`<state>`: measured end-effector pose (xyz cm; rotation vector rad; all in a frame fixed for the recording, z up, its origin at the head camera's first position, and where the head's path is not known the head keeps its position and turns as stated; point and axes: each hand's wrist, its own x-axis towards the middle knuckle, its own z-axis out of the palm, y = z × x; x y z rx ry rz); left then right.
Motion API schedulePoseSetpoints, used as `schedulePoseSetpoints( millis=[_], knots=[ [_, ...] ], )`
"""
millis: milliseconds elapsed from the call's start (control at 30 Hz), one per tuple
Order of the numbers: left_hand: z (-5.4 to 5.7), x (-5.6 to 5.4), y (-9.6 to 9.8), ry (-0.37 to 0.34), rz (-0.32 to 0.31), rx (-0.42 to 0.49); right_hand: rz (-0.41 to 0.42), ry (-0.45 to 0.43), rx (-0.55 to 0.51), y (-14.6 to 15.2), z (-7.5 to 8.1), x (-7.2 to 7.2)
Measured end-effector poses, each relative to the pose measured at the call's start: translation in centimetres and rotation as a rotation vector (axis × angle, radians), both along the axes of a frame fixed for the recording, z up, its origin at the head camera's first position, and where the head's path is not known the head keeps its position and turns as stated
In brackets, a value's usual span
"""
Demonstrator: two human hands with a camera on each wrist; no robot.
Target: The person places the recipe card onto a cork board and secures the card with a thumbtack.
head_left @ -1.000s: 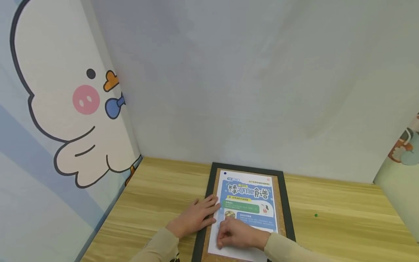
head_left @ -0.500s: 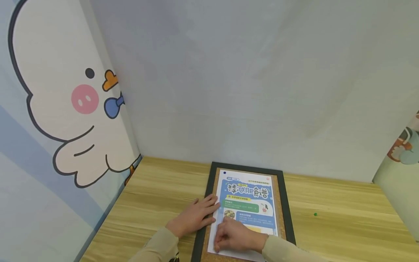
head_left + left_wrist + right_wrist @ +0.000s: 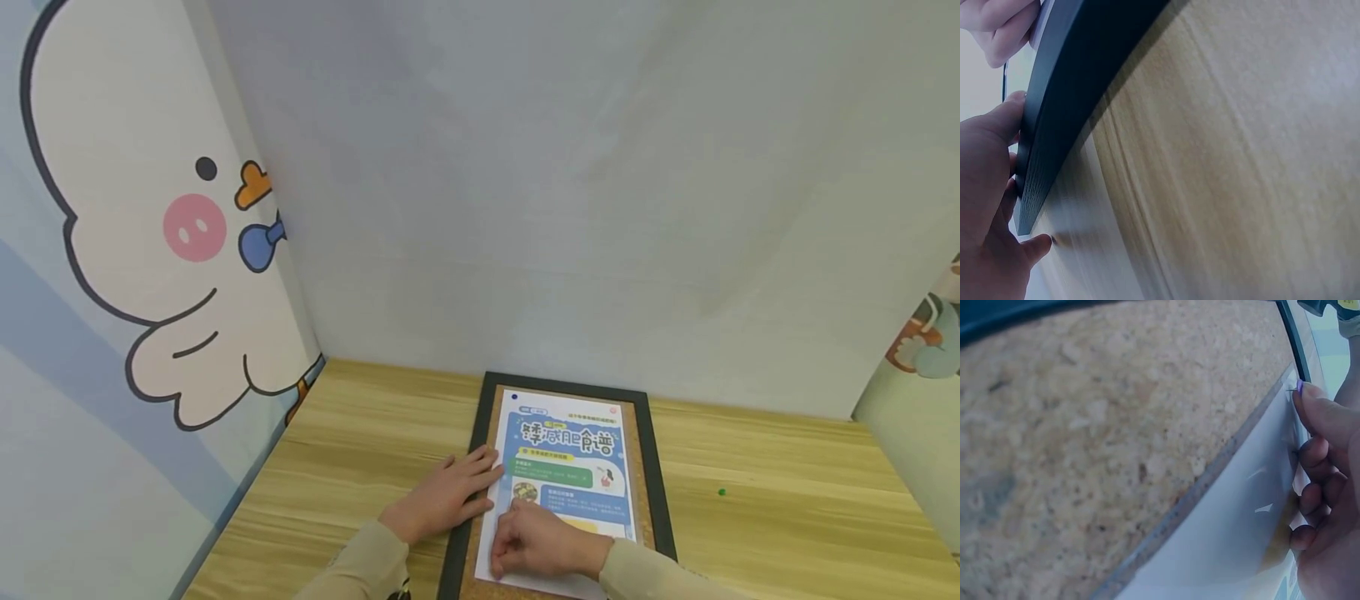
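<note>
A printed poster sheet with blue and green panels lies on a cork board in a black frame. My left hand rests across the frame's left side, fingers extended onto the sheet's edge. My right hand is over the sheet's lower left corner. In the right wrist view, its thumb and index finger pinch a purple push pin. The pin's needle points at the sheet's corner; whether it touches the paper I cannot tell. A dark blue push pin sits at the sheet's upper left corner.
A small green push pin lies on the wood-grain table right of the board. A pale wall stands behind the table's far edge. On the left is a panel with a cartoon bird.
My right hand has shifted slightly left and down toward the sheet's lower left corner, then held nearly still over the last half second. My left hand has stayed in place.
</note>
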<state>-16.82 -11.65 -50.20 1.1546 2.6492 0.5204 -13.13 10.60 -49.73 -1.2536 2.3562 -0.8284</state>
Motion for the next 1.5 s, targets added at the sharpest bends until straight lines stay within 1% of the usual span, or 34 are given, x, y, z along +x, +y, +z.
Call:
schedulePoseSetpoints(
  millis=[167,333,467,567,700,933,1067,1167,1400,1500],
  knots=[
    [-0.04,0.02,0.01,-0.009,0.008,-0.001,-0.019,-0.031,-0.001,0.04,-0.19,-0.14],
    [-0.07,0.05,0.06,-0.009,0.015,-0.005,-0.055,-0.099,-0.001,0.05,-0.3,-0.22],
    [0.08,0.18,0.09,0.001,0.012,-0.002,-0.08,-0.131,0.009,0.04,-0.39,-0.29],
    [0.18,0.25,0.08,0.008,0.008,0.0,-0.082,-0.119,0.024,-0.05,-0.41,-0.32],
    [0.23,0.27,0.05,0.012,0.007,0.0,-0.07,-0.081,0.044,-0.24,-0.32,-0.29],
    [0.18,0.33,0.02,0.035,-0.001,-0.005,-0.025,0.021,0.039,-0.33,-0.18,0.29],
    [0.16,0.47,0.01,0.042,-0.004,0.001,-0.003,0.038,0.047,-0.24,0.02,0.42],
    [-0.02,0.56,-0.04,0.04,-0.009,0.007,-0.001,0.03,0.048,-0.25,0.07,0.5],
    [-0.08,0.36,-0.01,0.031,-0.01,0.013,-0.076,-0.061,0.056,-0.3,-0.08,0.23],
    [0.03,0.23,-0.04,0.035,-0.014,0.006,-0.074,-0.068,0.044,-0.23,-0.11,-0.06]
  ],
)
